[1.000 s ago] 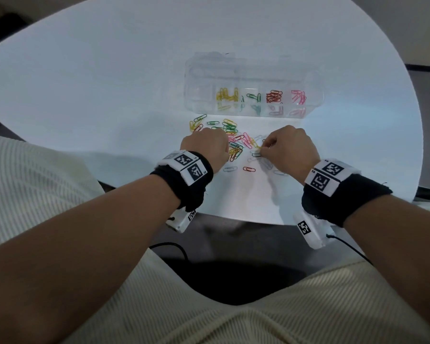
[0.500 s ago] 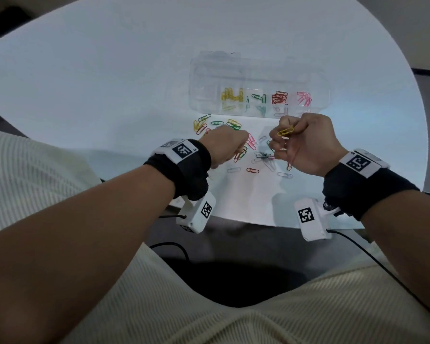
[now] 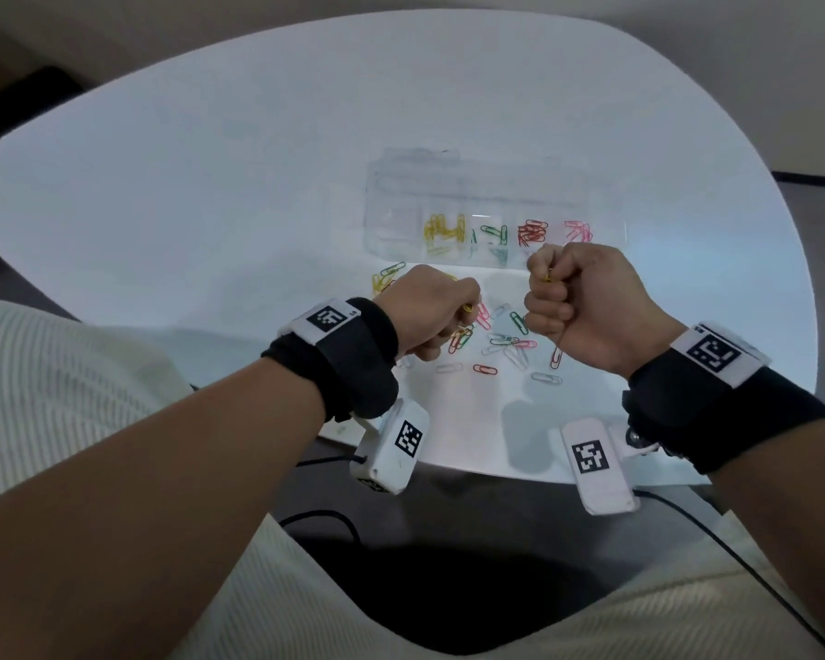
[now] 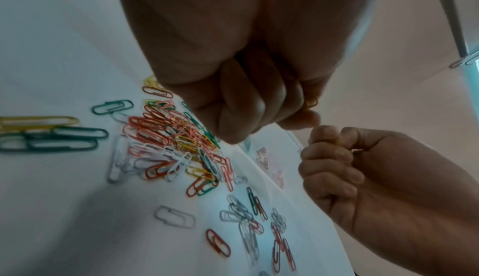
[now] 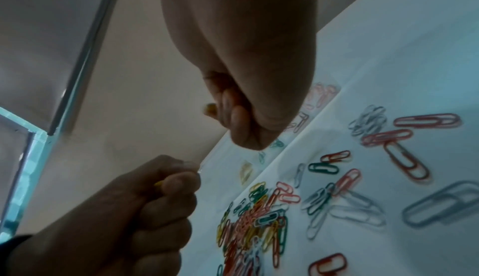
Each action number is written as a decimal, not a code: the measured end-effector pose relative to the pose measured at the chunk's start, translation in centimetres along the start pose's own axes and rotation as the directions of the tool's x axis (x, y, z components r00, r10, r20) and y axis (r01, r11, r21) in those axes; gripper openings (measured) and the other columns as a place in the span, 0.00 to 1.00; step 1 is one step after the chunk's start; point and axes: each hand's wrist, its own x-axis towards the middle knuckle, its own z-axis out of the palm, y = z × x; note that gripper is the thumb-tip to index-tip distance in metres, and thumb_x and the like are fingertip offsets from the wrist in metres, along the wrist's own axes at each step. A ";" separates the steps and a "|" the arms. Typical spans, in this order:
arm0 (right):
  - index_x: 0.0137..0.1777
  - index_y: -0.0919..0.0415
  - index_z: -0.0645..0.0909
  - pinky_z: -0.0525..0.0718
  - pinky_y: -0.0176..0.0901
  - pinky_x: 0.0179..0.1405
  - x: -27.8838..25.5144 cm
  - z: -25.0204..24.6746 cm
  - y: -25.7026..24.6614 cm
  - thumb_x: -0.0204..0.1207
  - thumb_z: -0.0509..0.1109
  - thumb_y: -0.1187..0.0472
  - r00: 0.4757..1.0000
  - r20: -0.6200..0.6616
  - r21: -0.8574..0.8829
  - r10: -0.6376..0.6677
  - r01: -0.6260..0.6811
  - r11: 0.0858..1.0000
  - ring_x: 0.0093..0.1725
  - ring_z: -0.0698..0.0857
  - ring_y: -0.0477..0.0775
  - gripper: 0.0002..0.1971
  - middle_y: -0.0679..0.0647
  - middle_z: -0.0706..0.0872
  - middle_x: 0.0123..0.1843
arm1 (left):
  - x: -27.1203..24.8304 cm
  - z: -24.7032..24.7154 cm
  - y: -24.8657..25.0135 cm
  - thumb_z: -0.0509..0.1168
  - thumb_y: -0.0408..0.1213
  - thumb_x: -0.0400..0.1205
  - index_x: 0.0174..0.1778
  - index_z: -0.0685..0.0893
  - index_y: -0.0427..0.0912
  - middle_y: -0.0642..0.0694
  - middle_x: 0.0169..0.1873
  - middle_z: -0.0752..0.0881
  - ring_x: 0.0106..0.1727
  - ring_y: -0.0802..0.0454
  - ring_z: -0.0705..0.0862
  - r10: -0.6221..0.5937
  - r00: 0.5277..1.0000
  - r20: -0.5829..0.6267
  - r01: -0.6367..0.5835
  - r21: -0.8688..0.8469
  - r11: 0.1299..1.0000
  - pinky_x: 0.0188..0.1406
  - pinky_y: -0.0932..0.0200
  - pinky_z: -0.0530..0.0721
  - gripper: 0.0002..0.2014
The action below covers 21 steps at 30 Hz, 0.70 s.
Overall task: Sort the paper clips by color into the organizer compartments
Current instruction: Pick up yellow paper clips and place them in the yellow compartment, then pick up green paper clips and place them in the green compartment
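White table (image 3: 210,183) bears one organizer (image 3: 496,192); left hand (image 3: 429,307) and right hand (image 3: 577,297) each pinch one yellow clip (image 3: 547,277).

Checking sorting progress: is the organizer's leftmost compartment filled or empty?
Empty, as far as the head view shows: the clear organizer's leftmost compartment holds no visible clips, while the yellow clips fill the next.

Clear organizer (image 3: 610,240) on white table (image 3: 163,207); loose paper clips (image 3: 501,340) just before it. Above these, left hand (image 3: 425,312) and right hand (image 3: 577,302), each fisted, pinching a yellow clip.
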 end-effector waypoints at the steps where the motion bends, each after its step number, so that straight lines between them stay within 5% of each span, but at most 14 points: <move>1: 0.32 0.62 0.72 0.58 0.40 0.22 0.0 0.2 0.0 0.69 0.49 0.70 0.999 -0.042 -0.044 0.003 -0.005 0.999 0.23 0.56 0.50 0.12 0.53 0.63 0.26 | 0.0 -0.2 0.0 0.58 0.32 0.78 0.25 0.73 0.40 0.49 0.16 0.61 0.17 0.52 0.54 0.011 1.000 -0.006 -0.011 -0.016 1.000 0.21 0.64 0.55 0.14; 5: 0.38 0.66 0.79 0.71 0.40 0.24 0.5 1.0 0.2 0.73 0.54 0.71 0.988 -0.150 -0.114 0.029 -0.046 0.992 0.25 0.69 0.51 0.12 0.56 0.75 0.29 | 0.2 -1.6 0.8 0.57 0.32 0.82 0.34 0.79 0.35 0.46 0.18 0.69 0.17 0.54 0.59 0.034 0.999 -0.013 -0.035 -0.117 0.993 0.20 0.63 0.58 0.12; 10: 0.49 0.74 0.84 0.84 0.41 0.35 1.6 3.4 -1.3 0.72 0.49 0.77 0.993 -0.120 -0.013 0.010 -0.012 1.000 0.33 0.82 0.54 0.20 0.61 0.82 0.37 | 1.0 -3.9 3.2 0.55 0.32 0.81 0.37 0.79 0.36 0.43 0.25 0.76 0.19 0.54 0.65 0.040 0.992 -0.118 -0.078 -0.344 0.936 0.20 0.62 0.60 0.10; 14: 0.54 0.77 0.83 0.90 0.45 0.51 2.7 6.2 -3.3 0.71 0.48 0.78 0.990 -0.141 0.048 -0.021 0.028 0.998 0.42 0.87 0.61 0.22 0.66 0.84 0.44 | 1.7 -4.7 5.2 0.58 0.37 0.81 0.40 0.80 0.36 0.45 0.27 0.76 0.23 0.54 0.68 -0.023 0.973 -0.228 -0.040 -0.270 0.962 0.22 0.63 0.65 0.10; 17: 0.59 0.77 0.80 0.84 0.49 0.63 3.5 7.4 -4.3 0.74 0.53 0.75 0.990 -0.137 -0.004 0.039 -0.040 0.999 0.51 0.83 0.69 0.19 0.64 0.80 0.50 | 2.4 -4.9 6.3 0.57 0.42 0.83 0.42 0.79 0.36 0.44 0.30 0.77 0.25 0.53 0.71 -0.083 0.954 -0.287 0.023 -0.207 0.978 0.24 0.63 0.67 0.13; 19: 0.74 0.78 0.71 0.72 0.55 0.75 3.9 7.5 -4.6 0.76 0.56 0.70 0.987 -0.112 -0.008 0.118 -0.120 0.993 0.72 0.72 0.79 0.25 0.55 0.78 0.63 | 2.8 -4.9 6.6 0.57 0.42 0.83 0.47 0.77 0.34 0.42 0.34 0.78 0.26 0.52 0.73 -0.104 0.945 -0.312 0.027 -0.242 0.970 0.21 0.66 0.71 0.13; 21: 0.80 0.72 0.63 0.68 0.58 0.77 3.8 7.3 -4.9 0.78 0.58 0.66 0.989 -0.082 0.030 0.125 -0.123 0.992 0.80 0.63 0.72 0.29 0.60 0.67 0.80 | 3.1 -4.7 6.6 0.58 0.41 0.84 0.53 0.76 0.34 0.41 0.41 0.78 0.32 0.50 0.78 -0.093 0.940 -0.329 -0.014 -0.308 0.951 0.23 0.67 0.81 0.12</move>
